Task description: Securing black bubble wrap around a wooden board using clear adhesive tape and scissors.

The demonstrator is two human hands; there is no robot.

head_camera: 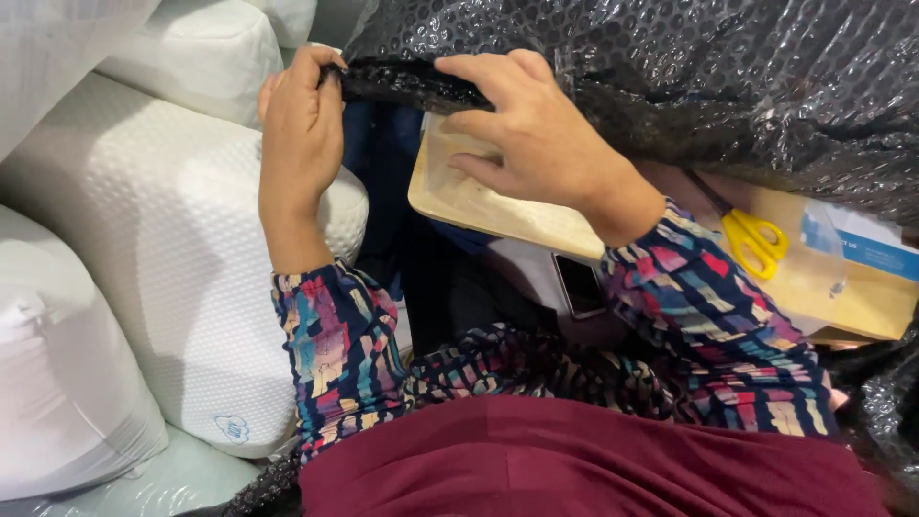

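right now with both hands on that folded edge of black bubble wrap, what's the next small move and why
Probably press the fold flat against the wooden board. The left hand pinches the rolled edge of the black bubble wrap at its end, and the right hand lies over it, fingers reaching onto the board. The edge looks bunched, not creased. The yellow scissors lie untouched.

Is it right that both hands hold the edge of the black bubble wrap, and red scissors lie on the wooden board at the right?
Not quite: the scissors have yellow handles, not red, as the head view shows. The rest holds: the left hand and right hand grip the black bubble wrap edge, and the scissors lie on the wooden board.
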